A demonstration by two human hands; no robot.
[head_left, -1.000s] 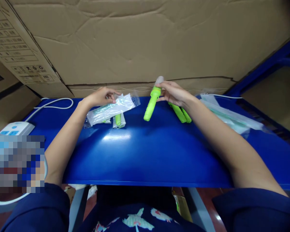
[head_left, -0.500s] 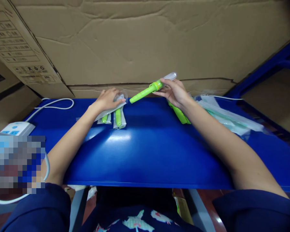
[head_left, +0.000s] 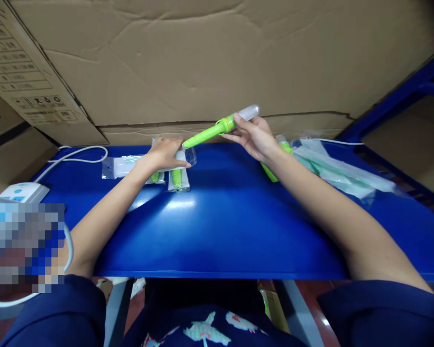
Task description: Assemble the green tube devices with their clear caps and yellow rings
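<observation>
Since half a second ago, the narrow tip of the lime-green plastic stick with a clear rounded cap [head_left: 207,135] has moved closer to the left hand [head_left: 168,153], and the clear plastic bag with a white insert [head_left: 123,166] has swung level beneath that hand. Nearest, well below both grips, is a dark shirt with a pale floral print [head_left: 206,332]; beyond it stretches a smooth, glossy blue tabletop [head_left: 217,226]. Just below the left hand lie two filled clear bags, green showing through each: one nearer the wrist [head_left: 155,178], one under the thumb [head_left: 177,179]. Farther left is a white power strip with blue sockets [head_left: 23,192]. More lime-green pieces [head_left: 269,172] sit below the right hand [head_left: 255,137], partly behind its forearm; right of them, flat translucent bags [head_left: 336,168] overlap, wrinkled. The right hand grasps the stick at its cap end, tip slanting down leftward. The left rests on the bag, thumb extended; whether it pinches the film I cannot tell. Behind both grips rises creased brown cardboard [head_left: 202,62]; its printed grid and handling symbols, far left, are too small to read.
</observation>
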